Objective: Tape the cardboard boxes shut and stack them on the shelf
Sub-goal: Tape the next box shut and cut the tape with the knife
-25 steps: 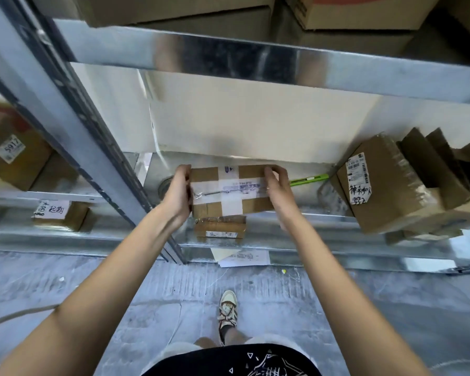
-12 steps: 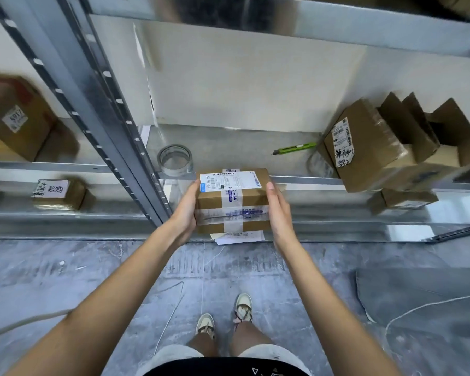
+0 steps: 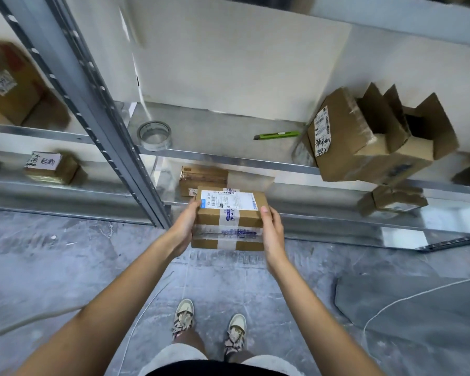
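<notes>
A small taped cardboard box (image 3: 229, 218) with a white shipping label on top hangs in the air in front of the low shelf (image 3: 310, 213). My left hand (image 3: 183, 227) grips its left side and my right hand (image 3: 272, 233) grips its right side. Behind it on the low shelf lies another small taped box (image 3: 202, 177). On the shelf above (image 3: 228, 158) sit a roll of clear tape (image 3: 154, 134), a green box cutter (image 3: 277, 135) and a larger box with open flaps (image 3: 375, 137).
A grey steel upright (image 3: 98, 104) slants down just left of the held box. More boxes sit in the left bay (image 3: 52, 166) and at the right on the low shelf (image 3: 394, 200). Below lie the concrete floor, a thin cable and my feet.
Both hands have brought the box down from the middle shelf's height to the level of the low shelf. The labelled face now points up. My view has tilted down.
</notes>
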### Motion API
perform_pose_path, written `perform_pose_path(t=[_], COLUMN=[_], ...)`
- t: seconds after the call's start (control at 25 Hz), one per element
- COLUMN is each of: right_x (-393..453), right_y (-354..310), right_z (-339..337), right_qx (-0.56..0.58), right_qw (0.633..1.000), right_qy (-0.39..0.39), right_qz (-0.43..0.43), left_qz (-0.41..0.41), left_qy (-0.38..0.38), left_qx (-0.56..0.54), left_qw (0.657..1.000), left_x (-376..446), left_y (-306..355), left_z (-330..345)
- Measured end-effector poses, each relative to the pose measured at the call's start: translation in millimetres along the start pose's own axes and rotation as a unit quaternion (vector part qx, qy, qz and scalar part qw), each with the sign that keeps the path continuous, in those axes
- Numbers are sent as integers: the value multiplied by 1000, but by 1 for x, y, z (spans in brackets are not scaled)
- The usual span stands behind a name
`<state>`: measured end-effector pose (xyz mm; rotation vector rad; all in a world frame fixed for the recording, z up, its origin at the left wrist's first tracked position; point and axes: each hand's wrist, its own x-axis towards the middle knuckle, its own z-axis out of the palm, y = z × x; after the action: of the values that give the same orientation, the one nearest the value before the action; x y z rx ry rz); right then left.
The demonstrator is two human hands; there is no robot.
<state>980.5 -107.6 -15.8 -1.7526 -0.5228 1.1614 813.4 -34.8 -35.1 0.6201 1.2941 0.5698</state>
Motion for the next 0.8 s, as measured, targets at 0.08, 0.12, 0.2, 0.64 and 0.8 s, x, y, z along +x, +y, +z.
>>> perform_pose_path(t=[0.08, 0.12, 0.2, 0.64, 0.8], right_x=[2, 4, 6, 64, 118], right_y=[17, 25, 37, 67, 76], right_z=[-22, -31, -46, -82, -79], right_qx=[-6, -4, 3, 35, 34], right_qw=[1000, 1000, 999, 997, 996], right_qy=[-13, -18, -28, 1, -1], right_qz=[6, 11, 22, 65, 85], left_qz=[-7, -8, -1, 10, -10], left_qy=[10, 15, 24, 2, 17], left_qx=[5, 5, 8, 70, 84], left_qw=[1000, 1000, 1000, 998, 996], left_x=[-3, -3, -4, 40, 89], left_y=[-20, -29, -40, -66, -61], left_z=[17, 24, 36, 84, 98])
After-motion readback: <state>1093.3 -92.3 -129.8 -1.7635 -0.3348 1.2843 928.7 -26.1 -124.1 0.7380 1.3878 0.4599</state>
